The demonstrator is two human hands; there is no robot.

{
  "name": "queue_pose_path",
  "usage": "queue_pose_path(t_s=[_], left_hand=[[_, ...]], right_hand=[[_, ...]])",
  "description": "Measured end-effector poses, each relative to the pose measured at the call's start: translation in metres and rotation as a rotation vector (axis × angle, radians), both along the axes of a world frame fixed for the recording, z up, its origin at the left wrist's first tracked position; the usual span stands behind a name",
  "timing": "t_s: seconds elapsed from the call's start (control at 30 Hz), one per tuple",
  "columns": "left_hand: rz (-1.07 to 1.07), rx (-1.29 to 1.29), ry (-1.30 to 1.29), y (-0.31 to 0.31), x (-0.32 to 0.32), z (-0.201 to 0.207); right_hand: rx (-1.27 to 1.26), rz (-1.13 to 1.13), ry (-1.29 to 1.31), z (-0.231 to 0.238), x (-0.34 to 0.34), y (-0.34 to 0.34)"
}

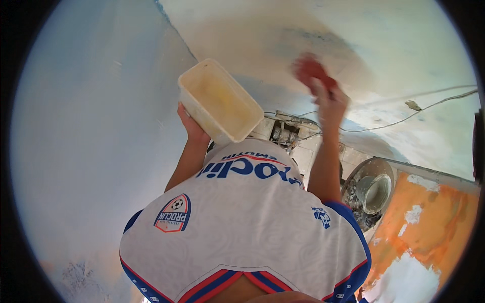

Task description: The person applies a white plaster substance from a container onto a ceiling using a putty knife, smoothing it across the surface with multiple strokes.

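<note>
My left hand (194, 123) grips the side of a white rectangular plastic tub (203, 113). The tub is tilted, and its inside shows a thin yellowish stain or residue. Higher up on the right, my right hand (331, 105) is closed on a red, sponge-like thing (310, 70), smeared by motion. This red thing is in front of a pale wall (242, 35) with darker, damp-looking patches. Whether it touches the wall, I cannot tell.
A thin cable (394, 124) runs along the right-hand wall. Low on the right, a whitish bucket (361, 191) stands in a round, dirty basin (388, 169). Beside it is an orange surface (429, 217) with white patches. A pale blue wall (96, 126) rises close on my left.
</note>
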State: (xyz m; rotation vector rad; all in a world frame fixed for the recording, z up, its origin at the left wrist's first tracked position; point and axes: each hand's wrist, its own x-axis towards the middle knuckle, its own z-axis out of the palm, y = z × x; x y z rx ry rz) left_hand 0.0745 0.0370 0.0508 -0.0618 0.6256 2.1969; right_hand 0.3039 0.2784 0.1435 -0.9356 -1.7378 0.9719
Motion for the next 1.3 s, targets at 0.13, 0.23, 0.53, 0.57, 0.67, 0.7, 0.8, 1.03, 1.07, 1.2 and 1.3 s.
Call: queue_pose_path(t_s=[0.13,0.23,0.53,0.57,0.67,0.7,0.8,1.03,1.07,1.2,1.3], left_hand=[[0.018,-0.109,0.026,0.001,-0.001,0.008],[0.065,-0.08,0.008,-0.008,0.001,0.006],[0.146,-0.172,-0.029,-0.021,0.002,-0.005],[0.141,-0.163,-0.012,-0.024,0.001,-0.006],[0.155,-0.106,-0.007,-0.033,-0.001,-0.005],[0.162,-0.074,-0.02,-0.035,-0.001,-0.006],[0.135,-0.079,-0.077,-0.034,-0.011,-0.006],[0.084,-0.12,-0.038,-0.028,-0.026,0.004],[0.098,-0.13,-0.035,-0.032,-0.028,0.005],[0.066,-0.06,-0.011,-0.037,-0.036,-0.001],[0.068,-0.075,-0.046,-0.035,-0.034,0.006]], right_hand=[[0.269,0.101,-0.106,-0.05,-0.078,0.011],[0.364,-0.163,-0.088,-0.054,-0.061,0.031],[0.401,0.022,-0.126,-0.082,-0.111,0.012],[0.459,-0.058,-0.12,-0.087,-0.118,0.014],[0.207,-0.183,-0.087,-0.09,-0.06,0.026],[0.211,-0.201,-0.019,-0.086,-0.038,0.026],[0.017,-0.072,-0.095,-0.073,-0.004,0.003],[0.324,-0.088,-0.173,-0.087,-0.076,0.034],[0.143,-0.139,-0.121,-0.068,-0.064,0.034],[-0.071,-0.133,-0.106,-0.051,0.007,0.028],[-0.084,0.027,-0.19,-0.06,-0.015,0.002]])
